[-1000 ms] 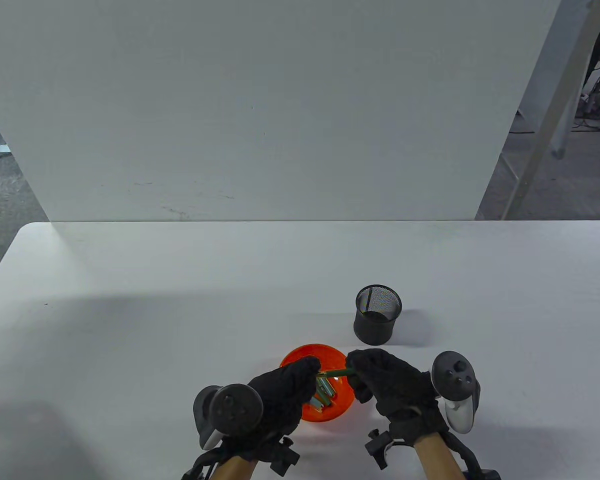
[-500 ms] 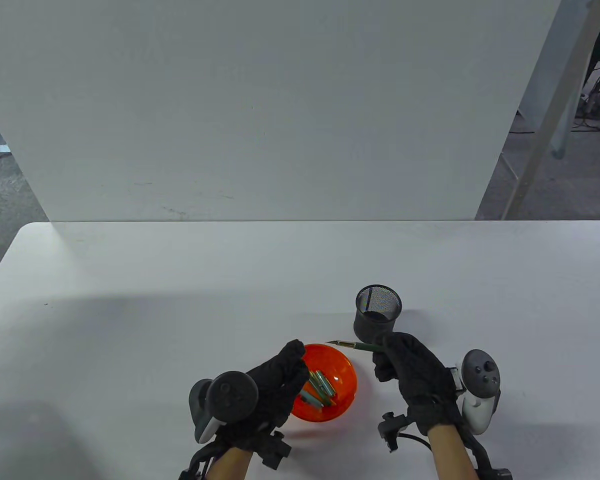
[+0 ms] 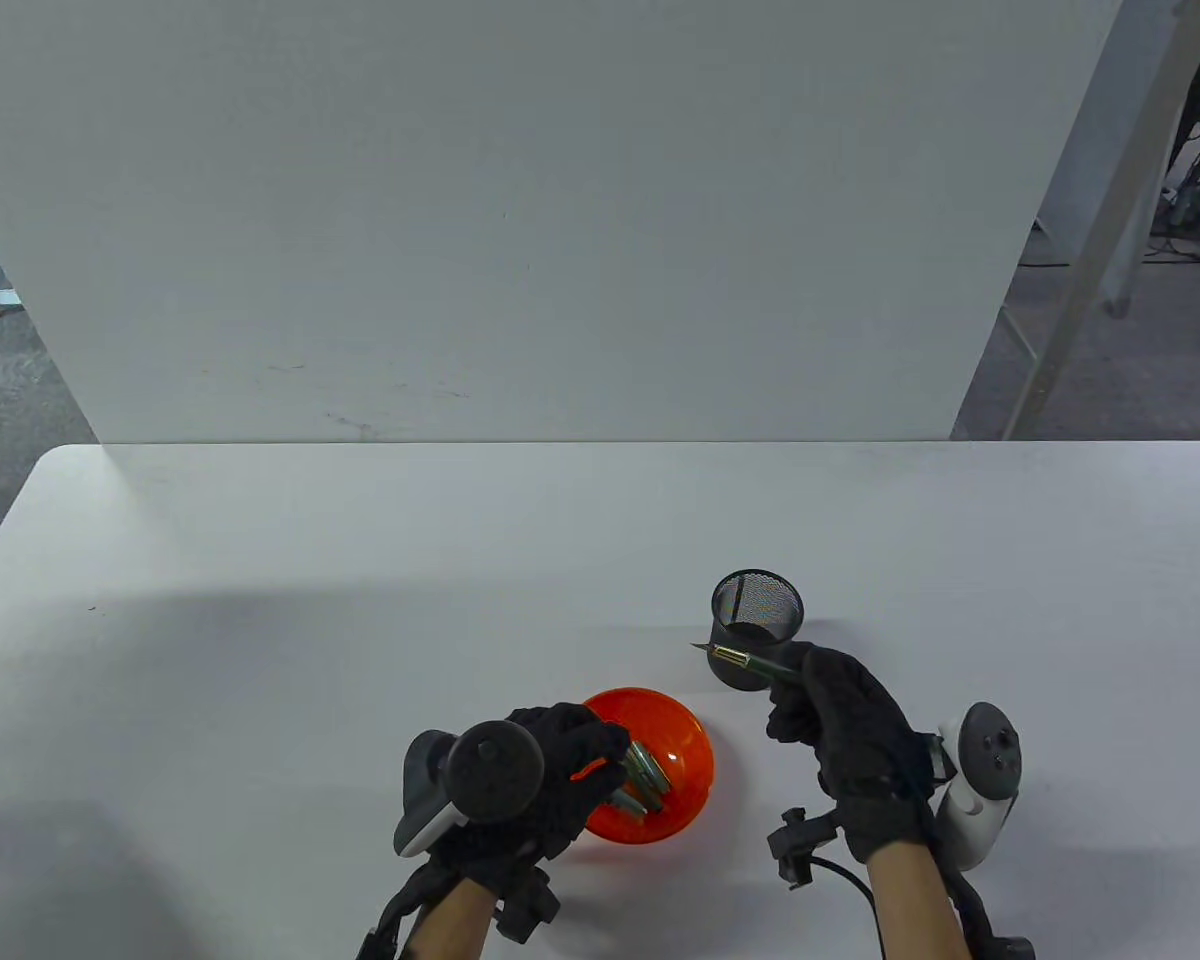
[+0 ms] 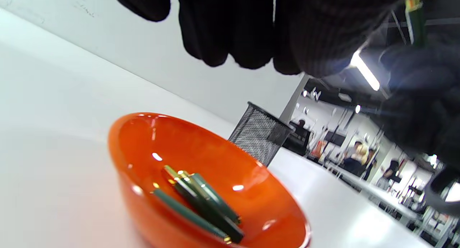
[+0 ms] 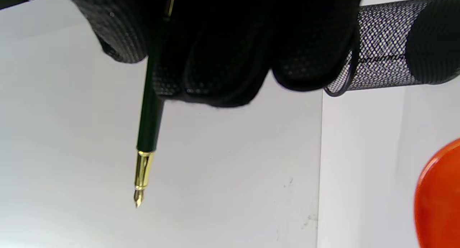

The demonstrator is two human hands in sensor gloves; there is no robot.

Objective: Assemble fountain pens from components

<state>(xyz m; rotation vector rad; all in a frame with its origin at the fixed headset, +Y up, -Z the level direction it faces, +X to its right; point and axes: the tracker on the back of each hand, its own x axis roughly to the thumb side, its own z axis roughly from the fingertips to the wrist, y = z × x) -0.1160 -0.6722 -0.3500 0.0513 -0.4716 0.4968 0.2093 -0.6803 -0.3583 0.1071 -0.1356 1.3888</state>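
Observation:
An orange bowl [image 3: 698, 745] near the table's front edge holds several dark green pen parts with gold ends [image 3: 646, 772]. My left hand [image 3: 600, 752] hangs over the bowl's left side with its fingers curled down; in the left wrist view the fingers [image 4: 230, 54] hang above the parts [image 4: 201, 205] and hold nothing. My right hand [image 3: 798, 690] grips a dark green pen body with a gold nib [image 3: 748, 660], level, with the nib pointing left in front of the black mesh cup [image 3: 757, 603]. The right wrist view shows the pen [image 5: 149, 125] sticking out below the fingers.
The mesh cup stands upright just behind and to the right of the bowl, also seen in the left wrist view [image 4: 260, 133] and the right wrist view [image 5: 381, 68]. A white panel stands along the table's far edge. The bowl's rim shows in the right wrist view [image 5: 438, 197].
My right hand carried the pen away from the left hand, up and right to the mesh cup. My left hand let go of the pen and dropped back over the bowl.

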